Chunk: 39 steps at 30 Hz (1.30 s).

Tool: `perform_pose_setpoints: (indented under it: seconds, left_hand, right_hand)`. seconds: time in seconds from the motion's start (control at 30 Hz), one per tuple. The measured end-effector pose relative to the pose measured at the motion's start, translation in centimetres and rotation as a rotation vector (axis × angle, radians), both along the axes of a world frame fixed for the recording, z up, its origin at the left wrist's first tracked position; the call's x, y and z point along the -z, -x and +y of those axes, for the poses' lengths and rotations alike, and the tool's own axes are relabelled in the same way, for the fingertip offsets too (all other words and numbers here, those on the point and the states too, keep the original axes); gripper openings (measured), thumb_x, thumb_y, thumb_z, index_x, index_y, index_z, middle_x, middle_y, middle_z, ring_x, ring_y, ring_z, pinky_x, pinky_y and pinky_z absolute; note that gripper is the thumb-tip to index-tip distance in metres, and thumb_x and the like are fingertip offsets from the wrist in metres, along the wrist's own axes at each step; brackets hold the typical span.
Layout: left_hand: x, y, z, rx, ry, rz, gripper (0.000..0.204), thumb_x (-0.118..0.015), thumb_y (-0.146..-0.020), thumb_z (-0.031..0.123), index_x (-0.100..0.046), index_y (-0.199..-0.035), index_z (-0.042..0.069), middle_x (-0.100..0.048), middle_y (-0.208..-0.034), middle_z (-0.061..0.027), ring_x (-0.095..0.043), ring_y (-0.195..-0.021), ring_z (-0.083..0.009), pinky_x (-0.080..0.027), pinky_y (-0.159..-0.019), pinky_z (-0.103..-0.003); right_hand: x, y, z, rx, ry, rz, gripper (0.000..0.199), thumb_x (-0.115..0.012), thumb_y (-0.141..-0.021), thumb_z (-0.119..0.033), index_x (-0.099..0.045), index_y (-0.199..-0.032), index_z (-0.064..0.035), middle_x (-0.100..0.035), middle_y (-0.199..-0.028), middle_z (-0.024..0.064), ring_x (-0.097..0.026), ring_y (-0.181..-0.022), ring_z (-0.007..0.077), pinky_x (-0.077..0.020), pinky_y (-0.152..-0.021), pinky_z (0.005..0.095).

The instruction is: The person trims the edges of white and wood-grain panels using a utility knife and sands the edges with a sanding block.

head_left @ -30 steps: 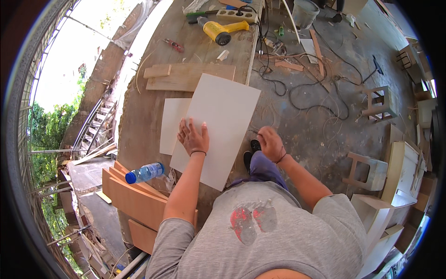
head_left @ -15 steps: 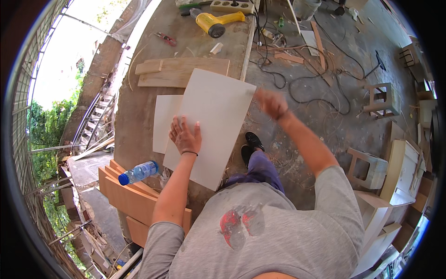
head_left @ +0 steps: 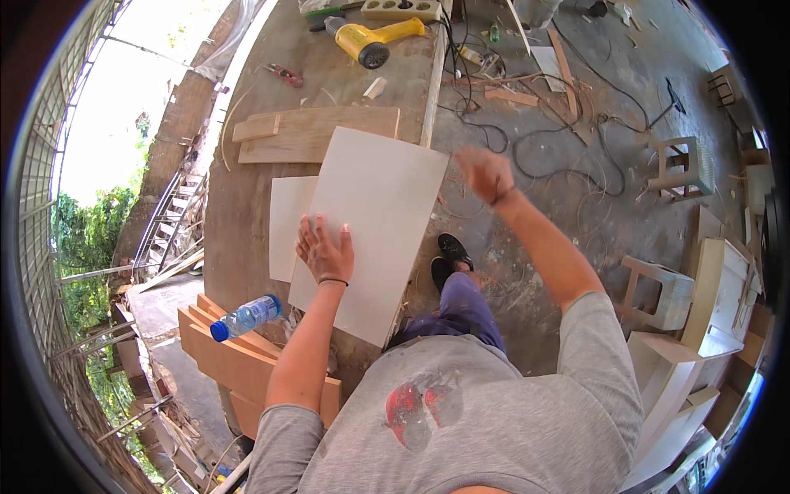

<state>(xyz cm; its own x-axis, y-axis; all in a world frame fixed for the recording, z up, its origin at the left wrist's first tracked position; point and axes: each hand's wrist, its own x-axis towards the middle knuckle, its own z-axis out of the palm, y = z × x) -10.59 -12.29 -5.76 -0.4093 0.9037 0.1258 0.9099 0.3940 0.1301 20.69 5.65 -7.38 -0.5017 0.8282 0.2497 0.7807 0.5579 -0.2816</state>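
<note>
Overall, worktop (head_left: 234,222): a long, worn brown surface on the person's left, strewn with boards and tools.
Large white panel (head_left: 377,222): lying flat at a slant on the worktop, its upper right corner jutting past the worktop's right edge.
Panel work: apparently in hand, with the panel in place and steadied; how much of its edge is finished, or left, cannot be told.
Second white panel (head_left: 288,221): partly covered by the large one, and touched by neither hand.
Wooden boards (head_left: 329,136): lying just beyond both panels.
Left hand (head_left: 326,253): open, fingers spread, resting flat on the large panel's left side.
Right hand (head_left: 487,174): well apart from the left, fingers curled, blurred, beside the panel's upper right corner; whether it grips or touches anything is unclear.
</note>
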Motion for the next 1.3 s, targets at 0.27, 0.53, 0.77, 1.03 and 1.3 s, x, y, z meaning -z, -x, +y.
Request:
perform_pose_setpoints:
  seconds: [0.27, 0.53, 0.77, 1.03, 1.3]
  left_hand:
    - [-0.2, -0.2, -0.2, -0.036, 0.014, -0.023, 0.061, -0.051, -0.093, 0.048, -0.039, -0.141, 0.013, -0.031, -0.15, -0.0168, -0.026, -0.14, -0.0348, -0.017, -0.113, -0.052]
    - [0.0, -0.2, 0.4, -0.002, -0.016, -0.032, 0.062, -0.052, -0.092, 0.048, -0.039, -0.142, 0.012, -0.03, -0.151, -0.0149, -0.027, -0.139, -0.0348, -0.017, -0.113, -0.052]
    - [-0.6, -0.2, -0.2, -0.007, -0.012, -0.028, 0.061, -0.053, -0.092, 0.047, -0.041, -0.14, 0.011, -0.031, -0.15, -0.0163, -0.027, -0.139, -0.0354, -0.017, -0.112, -0.052]
    - [-0.1, -0.1, -0.1, -0.008, -0.027, -0.027, 0.061, -0.053, -0.092, 0.048, -0.042, -0.139, 0.011, -0.032, -0.149, -0.0177, -0.028, -0.138, -0.0359, -0.018, -0.111, -0.053]
    - [-0.3, -0.3, 0.0, -0.014, 0.0, -0.027, 0.061, -0.053, -0.092, 0.048, -0.042, -0.139, 0.011, -0.032, -0.15, -0.0166, -0.028, -0.139, -0.0346, -0.018, -0.112, -0.053]
  right_hand:
    - [-1.4, 2.5, -8.9, -0.476, 0.096, 0.005, 0.023, -0.053, -0.082, -0.013, -0.063, -0.103, -0.0141, -0.066, -0.086, 0.0054, -0.067, -0.077, 0.0228, -0.0537, -0.058, 0.0344]
    - [0.7, -1.2, 2.7, 0.042, 0.036, -0.089, 0.017, -0.052, -0.084, -0.015, -0.06, -0.099, -0.0157, -0.065, -0.074, 0.0062, -0.066, -0.067, 0.0219, -0.0535, -0.056, 0.0375]
    - [-0.9, 0.8, -3.1, -0.335, 0.035, 0.145, 0.012, -0.052, -0.086, -0.014, -0.06, -0.095, -0.0137, -0.066, -0.078, 0.0071, -0.067, -0.072, 0.0262, -0.0537, -0.059, 0.0395]
    - [-0.6, 1.2, -4.7, -0.382, -0.043, 0.298, 0.012, -0.053, -0.085, -0.017, -0.061, -0.094, -0.0133, -0.068, -0.08, 0.0069, -0.067, -0.07, 0.0285, -0.0529, -0.057, 0.0394]
    - [-1.0, -1.5, 3.4, -0.083, 0.053, 0.048, 0.019, -0.055, -0.082, -0.017, -0.066, -0.097, -0.0193, -0.068, -0.077, 0.0059, -0.068, -0.067, 0.0252, -0.0531, -0.054, 0.0401]
